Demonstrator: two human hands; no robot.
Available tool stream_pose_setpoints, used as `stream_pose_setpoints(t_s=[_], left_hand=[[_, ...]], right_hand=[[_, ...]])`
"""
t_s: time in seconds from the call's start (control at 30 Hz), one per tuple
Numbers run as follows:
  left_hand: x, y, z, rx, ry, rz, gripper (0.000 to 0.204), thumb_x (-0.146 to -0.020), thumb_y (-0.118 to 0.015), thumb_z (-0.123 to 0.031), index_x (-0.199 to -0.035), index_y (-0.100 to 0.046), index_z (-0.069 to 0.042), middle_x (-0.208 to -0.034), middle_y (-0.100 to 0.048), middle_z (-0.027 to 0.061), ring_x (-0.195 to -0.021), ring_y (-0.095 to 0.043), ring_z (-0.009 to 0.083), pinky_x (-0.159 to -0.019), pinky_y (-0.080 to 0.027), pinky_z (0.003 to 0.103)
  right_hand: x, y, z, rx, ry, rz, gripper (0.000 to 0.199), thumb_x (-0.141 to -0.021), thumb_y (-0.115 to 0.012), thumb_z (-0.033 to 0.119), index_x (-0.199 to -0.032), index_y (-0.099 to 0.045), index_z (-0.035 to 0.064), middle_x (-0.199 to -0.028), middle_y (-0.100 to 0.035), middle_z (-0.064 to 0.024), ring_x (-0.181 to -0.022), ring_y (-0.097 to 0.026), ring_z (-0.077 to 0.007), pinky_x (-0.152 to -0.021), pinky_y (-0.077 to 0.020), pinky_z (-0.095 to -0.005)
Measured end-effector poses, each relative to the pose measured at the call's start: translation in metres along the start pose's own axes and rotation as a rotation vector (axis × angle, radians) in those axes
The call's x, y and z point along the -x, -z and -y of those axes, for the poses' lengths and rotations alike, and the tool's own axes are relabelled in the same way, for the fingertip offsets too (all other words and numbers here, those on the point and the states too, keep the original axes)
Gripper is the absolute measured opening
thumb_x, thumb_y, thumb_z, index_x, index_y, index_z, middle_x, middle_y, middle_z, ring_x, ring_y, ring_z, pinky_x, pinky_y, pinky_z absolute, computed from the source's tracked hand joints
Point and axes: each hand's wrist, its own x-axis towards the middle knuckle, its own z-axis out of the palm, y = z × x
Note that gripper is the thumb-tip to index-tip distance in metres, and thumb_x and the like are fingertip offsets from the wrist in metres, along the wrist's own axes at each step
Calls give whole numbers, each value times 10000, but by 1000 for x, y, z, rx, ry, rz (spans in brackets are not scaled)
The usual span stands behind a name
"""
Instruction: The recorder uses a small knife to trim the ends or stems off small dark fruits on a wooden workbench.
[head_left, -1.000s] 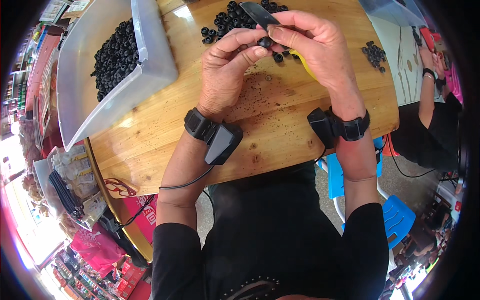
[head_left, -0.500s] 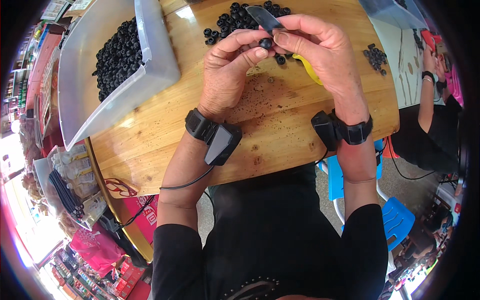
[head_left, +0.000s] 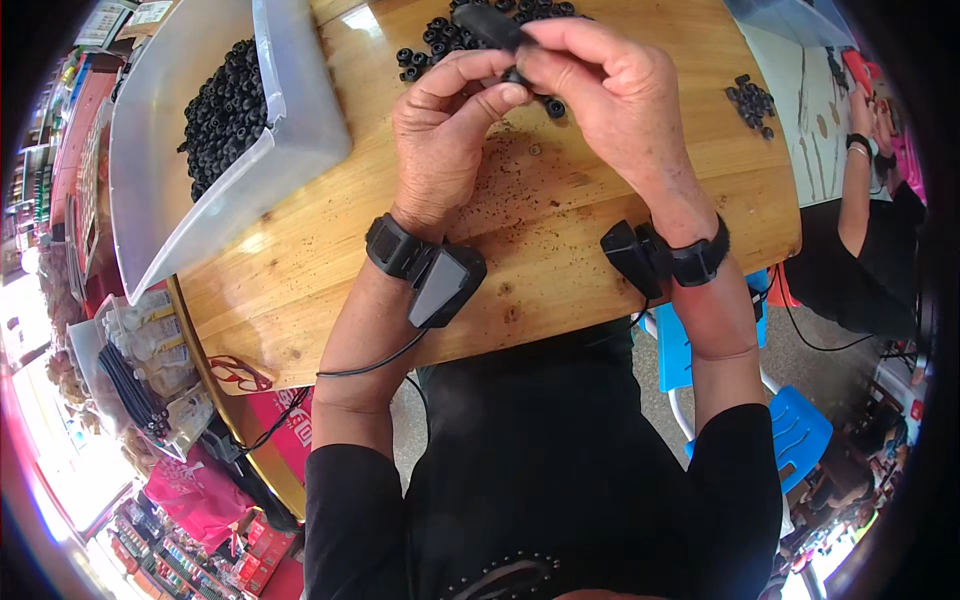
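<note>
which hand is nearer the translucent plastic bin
Left: the left hand is to the right of the translucent plastic bin; the right hand is farther right.

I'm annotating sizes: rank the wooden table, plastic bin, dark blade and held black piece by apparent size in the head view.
1. Wooden table
2. Plastic bin
3. Dark blade, blurred
4. Held black piece, partly hidden

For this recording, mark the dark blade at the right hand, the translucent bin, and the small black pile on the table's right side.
Dark blade (head_left: 488, 26): head view, middle of the blade.
Translucent bin (head_left: 306, 108): head view, its right-hand wall.
Small black pile (head_left: 751, 104): head view, pieces near its middle.
</note>
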Motion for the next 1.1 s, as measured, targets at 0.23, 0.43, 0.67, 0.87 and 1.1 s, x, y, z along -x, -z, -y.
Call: stream_pose_setpoints(t_s=[0.23, 0.43, 0.67, 0.87, 1.1], left_hand=[[-3, 2, 0, 59, 23, 65, 270, -847, -624, 99, -1100, -668, 14, -1050, -641, 82, -924, -651, 172, -870, -530, 276], [-5, 0, -9, 202, 46, 141, 272, -866, -596, 79, -1122, -662, 16, -1059, -652, 110, -979, -664, 233, -902, -528, 331], [-5, 1, -9, 223, 54, 188, 274, -870, -604, 58, -1137, -652, 17, -1094, -654, 129, -1015, -660, 254, -935, -525, 356], [-5, 2, -10, 217, 83, 182, 264, -874, -613, 43, -1134, -655, 15, -1104, -657, 132, -1005, -658, 245, -932, -529, 357], [-2, 3, -11, 170, 144, 90, 240, -873, -648, 3, -1112, -666, 8, -1056, -676, 99, -957, -654, 193, -893, -528, 322]], right_hand=[[-4, 6, -13, -295, -85, 56, 218, -913, -627, 39, -1122, -661, -12, -951, -698, -39, -792, -642, -87, -719, -528, -207], [-8, 12, -8, -503, -141, 67, 216, -919, -600, 13, -1126, -647, -28, -1021, -696, -91, -855, -657, -123, -763, -545, -232], [-7, 13, -7, -503, -133, 45, 212, -919, -595, 3, -1122, -645, -29, -1034, -697, -106, -890, -660, -138, -780, -552, -247], [-6, 12, -6, -507, -121, 57, 214, -922, -589, 0, -1128, -637, -34, -1051, -692, -107, -915, -662, -145, -799, -556, -253], [-11, 20, 1, -473, -109, -36, 211, -926, -593, 12, -1126, -638, -39, -1059, -687, -121, -988, -670, -198, -817, -569, -281]])
